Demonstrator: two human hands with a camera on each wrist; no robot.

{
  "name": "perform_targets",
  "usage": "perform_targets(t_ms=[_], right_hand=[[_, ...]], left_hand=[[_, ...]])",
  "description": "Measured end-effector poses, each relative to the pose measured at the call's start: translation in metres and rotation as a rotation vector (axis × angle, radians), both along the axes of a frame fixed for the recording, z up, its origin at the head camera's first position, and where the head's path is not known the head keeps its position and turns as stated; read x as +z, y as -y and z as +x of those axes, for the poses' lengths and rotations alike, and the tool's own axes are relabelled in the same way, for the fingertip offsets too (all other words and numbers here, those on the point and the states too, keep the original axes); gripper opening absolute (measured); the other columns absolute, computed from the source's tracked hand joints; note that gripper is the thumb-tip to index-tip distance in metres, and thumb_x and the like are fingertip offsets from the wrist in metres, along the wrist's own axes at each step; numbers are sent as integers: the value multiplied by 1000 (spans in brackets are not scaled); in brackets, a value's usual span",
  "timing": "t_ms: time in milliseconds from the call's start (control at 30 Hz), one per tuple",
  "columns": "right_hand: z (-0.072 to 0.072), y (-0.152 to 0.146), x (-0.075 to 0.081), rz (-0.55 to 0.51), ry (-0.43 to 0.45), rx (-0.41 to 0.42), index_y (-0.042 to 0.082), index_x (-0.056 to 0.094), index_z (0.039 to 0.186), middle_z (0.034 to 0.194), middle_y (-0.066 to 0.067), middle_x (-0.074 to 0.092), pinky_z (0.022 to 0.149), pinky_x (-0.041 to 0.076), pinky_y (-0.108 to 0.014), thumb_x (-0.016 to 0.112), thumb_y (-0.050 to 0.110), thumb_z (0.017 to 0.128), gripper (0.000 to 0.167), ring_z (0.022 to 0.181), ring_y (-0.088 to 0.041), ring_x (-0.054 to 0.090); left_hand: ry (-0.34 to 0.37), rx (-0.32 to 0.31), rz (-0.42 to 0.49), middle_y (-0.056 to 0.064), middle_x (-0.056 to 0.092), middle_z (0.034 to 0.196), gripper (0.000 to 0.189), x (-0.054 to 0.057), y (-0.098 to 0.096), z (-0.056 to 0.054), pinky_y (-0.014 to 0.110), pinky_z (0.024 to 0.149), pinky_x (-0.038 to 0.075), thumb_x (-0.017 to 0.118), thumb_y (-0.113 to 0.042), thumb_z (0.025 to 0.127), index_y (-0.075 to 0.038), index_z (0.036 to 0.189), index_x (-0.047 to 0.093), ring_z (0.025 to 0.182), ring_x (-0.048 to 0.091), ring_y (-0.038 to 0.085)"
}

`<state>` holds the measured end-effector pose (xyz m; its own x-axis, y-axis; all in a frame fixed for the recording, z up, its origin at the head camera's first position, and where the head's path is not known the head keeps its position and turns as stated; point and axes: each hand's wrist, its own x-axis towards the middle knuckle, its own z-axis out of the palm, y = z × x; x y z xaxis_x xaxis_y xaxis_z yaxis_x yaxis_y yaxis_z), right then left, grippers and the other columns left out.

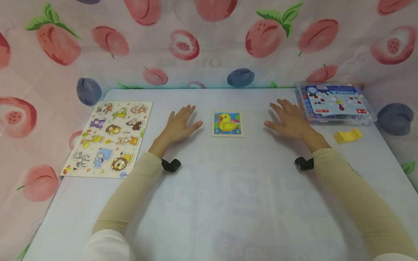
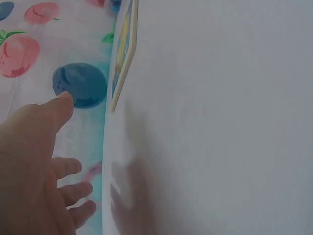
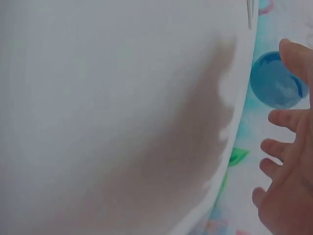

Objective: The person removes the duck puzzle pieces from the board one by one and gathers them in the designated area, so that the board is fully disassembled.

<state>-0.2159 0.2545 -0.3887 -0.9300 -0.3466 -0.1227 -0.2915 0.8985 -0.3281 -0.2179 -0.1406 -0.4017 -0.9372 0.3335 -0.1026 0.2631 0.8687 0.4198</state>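
A small square duck puzzle (image 1: 227,124) in a pale wooden frame lies on the white table between the two hands. To its left, my left hand (image 1: 177,127) hovers with spread fingers and holds nothing; the left wrist view shows the same hand (image 2: 39,147) and the puzzle's edge (image 2: 124,58). My right hand (image 1: 287,121) is on the other side of the puzzle, fingers apart and nothing in them. In the right wrist view the hand (image 3: 291,161) casts a shadow on the tabletop. Both hands are apart from the puzzle.
A wooden animal puzzle board (image 1: 109,139) with several knobbed pieces lies at the left. At the back right stands a clear plastic box (image 1: 336,103) with a molecule-picture label. A yellow block (image 1: 348,136) lies in front of it. A fruit-print curtain (image 1: 209,43) hangs behind the table.
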Motion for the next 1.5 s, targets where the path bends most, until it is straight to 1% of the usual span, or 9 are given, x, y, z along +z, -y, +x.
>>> perform_targets(t_ms=[100,200,400,500,767,1000,1167,1333,1500], right_hand=[[-3,7,-9,-128,-25,32,5,27,148,154,-24,18,114,1,-61,51,47,93,72,145,-41,6],[-5,16,-15,-228,-29,57,4,33,144,152,-24,24,115,6,-59,54,37,94,64,143,-41,13],[-7,36,-18,-335,7,92,4,38,142,149,-20,29,114,17,-57,54,33,95,58,141,-37,22],[-9,47,-20,-366,16,105,4,40,140,147,-19,32,114,20,-55,56,29,95,54,139,-36,26],[-15,83,-25,-458,62,155,6,46,136,139,-15,43,114,25,-50,62,16,91,49,135,-31,36],[-23,112,-25,-464,81,186,9,48,136,136,-11,46,112,30,-48,58,20,94,44,130,-28,41],[-34,124,-26,-418,68,207,8,49,135,133,-13,47,109,31,-50,54,22,96,41,126,-30,42],[-46,133,-29,-359,60,212,11,50,134,132,-12,48,106,28,-52,56,24,96,41,123,-30,41],[-53,140,-26,-304,71,208,11,52,133,130,-13,48,101,28,-52,58,26,94,41,119,-31,39]], left_hand=[[25,-10,69,5,19,159,76,-6,-9,-1,51,118,-1,40,-60,93,-16,152,20,148,12,24],[36,-15,115,3,21,158,74,-12,-20,-3,49,119,-1,41,-58,94,-16,151,23,148,14,22],[19,-41,152,4,22,158,70,-21,-36,-5,50,119,0,45,-52,94,-12,149,28,148,15,21],[-1,-47,153,4,23,158,70,-24,-41,-5,50,118,-1,48,-50,94,-11,149,30,147,16,21],[-66,-78,57,5,22,158,76,-34,-43,-3,53,118,-1,50,-55,91,-7,147,33,148,14,22],[-110,-93,55,5,24,157,77,-35,-44,-4,54,117,1,50,-57,90,-8,147,33,147,17,22],[-133,-92,57,5,26,157,77,-35,-47,-6,55,117,3,51,-57,90,-8,146,34,147,18,22],[-138,-86,43,3,26,156,76,-37,-49,-7,55,117,3,51,-57,90,-9,147,34,147,18,21],[-140,-84,37,2,25,157,76,-37,-48,-7,54,117,3,50,-57,90,-10,147,33,147,17,20]])
